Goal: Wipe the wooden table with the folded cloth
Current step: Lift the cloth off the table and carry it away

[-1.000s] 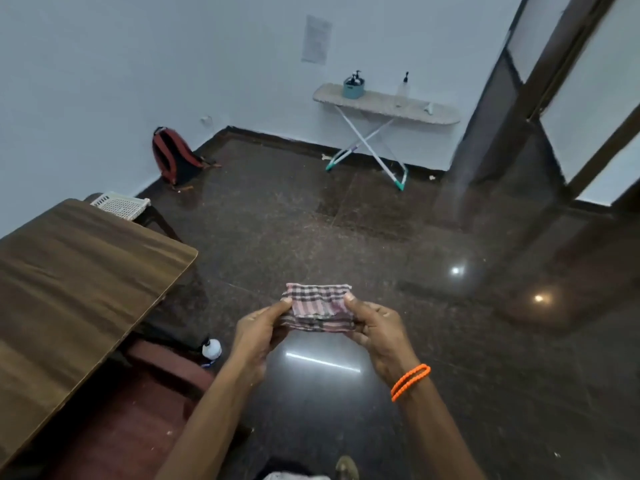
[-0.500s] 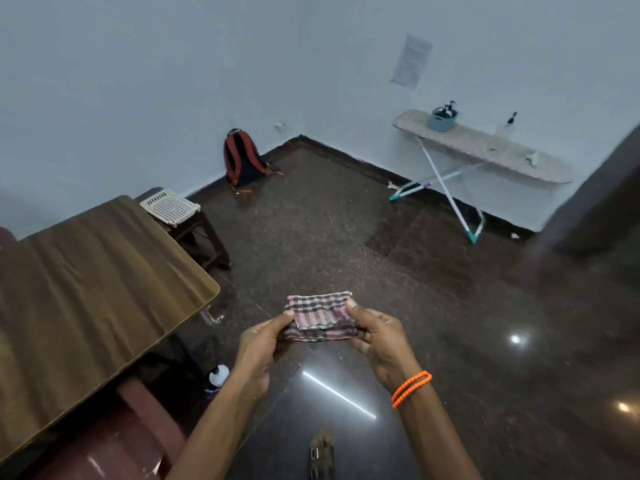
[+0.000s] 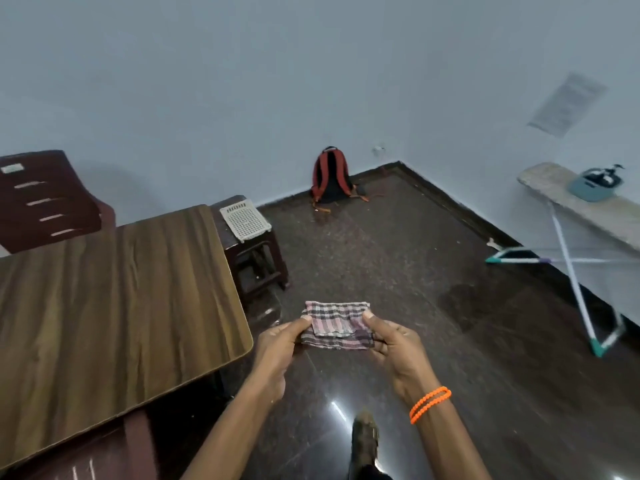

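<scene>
A folded checked cloth (image 3: 335, 323), pink, grey and white, is held in the air in front of me over the dark floor. My left hand (image 3: 278, 344) pinches its left edge and my right hand (image 3: 394, 344), with an orange bead bracelet at the wrist, pinches its right edge. The wooden table (image 3: 104, 306) fills the left of the view, its rounded near corner just left of my left hand. The cloth is apart from the table, to the right of it.
A dark stool (image 3: 256, 258) with a white plastic basket (image 3: 245, 220) stands at the table's far corner. A maroon chair (image 3: 45, 199) is behind the table. A red backpack (image 3: 329, 176) leans in the corner. An ironing board (image 3: 585, 206) stands at right. My foot (image 3: 363, 441) is on the floor below.
The view has swung left, bringing much more of the table into sight and closer. Both hands still hold the folded cloth the same way.
</scene>
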Demonstrator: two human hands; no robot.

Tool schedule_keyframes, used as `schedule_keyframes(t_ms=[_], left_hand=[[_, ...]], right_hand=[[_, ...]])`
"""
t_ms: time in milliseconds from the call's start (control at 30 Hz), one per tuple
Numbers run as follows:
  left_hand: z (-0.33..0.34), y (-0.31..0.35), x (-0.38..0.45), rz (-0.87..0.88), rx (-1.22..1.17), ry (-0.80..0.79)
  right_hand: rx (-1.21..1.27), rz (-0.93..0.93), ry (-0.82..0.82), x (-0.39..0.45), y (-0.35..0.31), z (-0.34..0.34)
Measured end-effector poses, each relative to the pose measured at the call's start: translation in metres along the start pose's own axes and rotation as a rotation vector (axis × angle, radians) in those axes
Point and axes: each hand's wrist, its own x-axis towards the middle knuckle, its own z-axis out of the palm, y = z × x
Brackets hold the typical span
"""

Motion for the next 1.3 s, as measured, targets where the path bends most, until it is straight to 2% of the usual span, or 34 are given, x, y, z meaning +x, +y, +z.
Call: schedule_keyframes(t_ms=[267,433,733,1067,1300], left_hand=[[0.047,0.053,0.113,0.015,-0.104,0.194],[0.065,0.084,0.158,0.006,-0.153,0.276],[0.056,0.138,0.272,-0.035,-0.233,0.434],[0.027,0.215,0.438,-0.032,-0.236,0.433],[0.001,0.254,0.540,-0.047,-0.186,0.552]], right_hand=[[-0.079,0.045,-0.197,0.147,-0.068,0.021],[-0.166,0.059,-0.260,0.220,-0.106,0.043],[-0.316,0.093,-0.375,0.352,-0.138,0.113],[-0.378,0.115,-0.322,0.511,-0.166,0.212],[-0.454,0.138,-0.305,0.612,-0.165,0.275]])
